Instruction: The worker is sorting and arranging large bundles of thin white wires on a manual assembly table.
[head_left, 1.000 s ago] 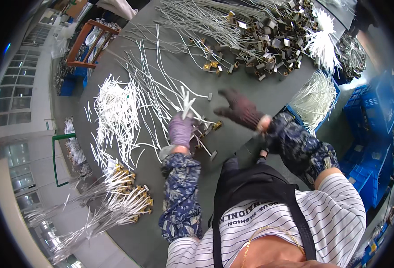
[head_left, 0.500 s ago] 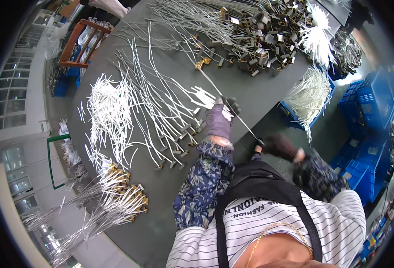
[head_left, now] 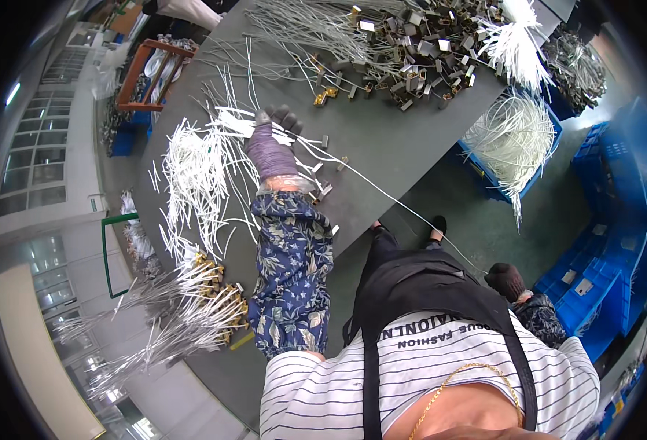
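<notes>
Above grey table (head_left: 404, 147), left hand (head_left: 273, 144) shifted leftward, clamped on white tubes (head_left: 235, 122), right hand (head_left: 506, 281) farther off, closed on wire (head_left: 409, 210)

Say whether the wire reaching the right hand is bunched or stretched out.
Stretched out: the wire runs from near the left hand to the right hand, nearly straight.

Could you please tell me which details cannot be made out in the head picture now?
In the head view:
- Tip of the long wire: apparently hidden inside the closed right hand.
- Whether the left hand grips the white wires: its own back covers the contact.
- Bottom of the blue crate: covered by pale wires.
- Far part of the cable pile: cut off by the upper edge.
</notes>
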`<state>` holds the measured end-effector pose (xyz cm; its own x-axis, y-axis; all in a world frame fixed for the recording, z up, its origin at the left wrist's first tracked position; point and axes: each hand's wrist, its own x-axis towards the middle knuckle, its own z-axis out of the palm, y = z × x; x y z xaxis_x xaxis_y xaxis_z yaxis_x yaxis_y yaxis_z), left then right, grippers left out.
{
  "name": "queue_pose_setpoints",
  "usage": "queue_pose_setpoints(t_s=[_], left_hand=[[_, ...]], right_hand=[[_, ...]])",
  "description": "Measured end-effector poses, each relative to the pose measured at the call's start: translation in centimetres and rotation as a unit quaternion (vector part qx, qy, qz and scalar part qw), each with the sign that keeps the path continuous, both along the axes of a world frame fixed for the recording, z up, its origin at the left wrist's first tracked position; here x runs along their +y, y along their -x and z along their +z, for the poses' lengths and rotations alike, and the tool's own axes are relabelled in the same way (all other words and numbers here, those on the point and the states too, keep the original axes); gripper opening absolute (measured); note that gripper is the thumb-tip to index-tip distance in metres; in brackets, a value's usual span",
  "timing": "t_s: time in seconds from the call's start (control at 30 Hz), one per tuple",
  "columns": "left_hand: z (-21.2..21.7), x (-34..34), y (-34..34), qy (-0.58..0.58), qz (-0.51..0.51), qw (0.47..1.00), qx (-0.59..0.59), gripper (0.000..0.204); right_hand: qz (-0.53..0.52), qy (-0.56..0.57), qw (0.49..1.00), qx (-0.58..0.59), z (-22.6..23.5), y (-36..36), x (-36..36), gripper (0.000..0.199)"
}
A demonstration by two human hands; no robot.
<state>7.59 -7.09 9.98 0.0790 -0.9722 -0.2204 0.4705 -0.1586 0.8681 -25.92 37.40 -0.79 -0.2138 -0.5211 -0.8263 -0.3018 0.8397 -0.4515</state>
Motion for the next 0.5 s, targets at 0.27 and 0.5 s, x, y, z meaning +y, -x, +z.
queue_pose_setpoints(t_s=[0.27, 0.5], left_hand=[[-3.8, 6.3, 2.4, -0.052, -0.202, 0.975, 0.081, 0.030], [-6.9, 13.1, 3.0, 0.103, -0.245, 0.815, -0.515, 0.028]], right_hand=[[-0.056, 0.007, 0.996, -0.064, 0.4, -1.4, -1.9, 0.016], [0.020, 0.084, 0.996, -0.037, 1.8, -3.8, -10.8, 0.018]])
